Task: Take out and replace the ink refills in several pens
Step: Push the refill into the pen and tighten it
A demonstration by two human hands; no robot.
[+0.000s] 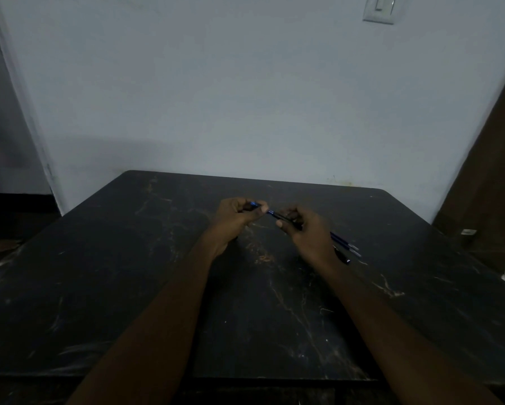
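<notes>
Both hands hold one blue and black pen (271,213) above the middle of the dark table (128,287). My left hand (235,219) pinches the pen's blue end between thumb and fingers. My right hand (304,226) grips the black barrel at the other end. The pen's middle shows in the gap between the hands; whether its two halves are joined or apart I cannot tell. Several more blue and black pens (346,248) lie on the table just right of my right wrist, partly hidden by it.
The scratched table backs onto a pale wall (245,97) with a light switch (380,8) at the top right. A brown door or panel (491,171) stands at the right. Small unclear objects (469,231) lie past the table's right edge.
</notes>
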